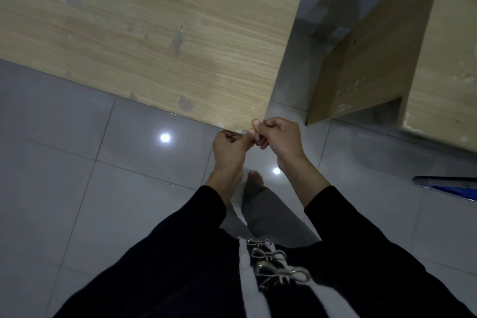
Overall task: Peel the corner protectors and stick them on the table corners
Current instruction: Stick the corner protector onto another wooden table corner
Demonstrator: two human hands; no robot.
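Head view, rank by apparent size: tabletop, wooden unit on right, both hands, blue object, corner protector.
1. Tabletop
2. Wooden unit
3. Left hand, right hand: alike, unranked
4. Blue object, cropped by frame
5. Corner protector, pinched, mostly hidden

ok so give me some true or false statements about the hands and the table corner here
The left hand and the right hand are both at the near corner of the wooden table. True.
The left hand lies flat on the tabletop. False: its fingers are curled, pinching a small pale piece together with the right hand.
The floor is glossy tile. True.
The person wears shoes. False: a bare foot shows.
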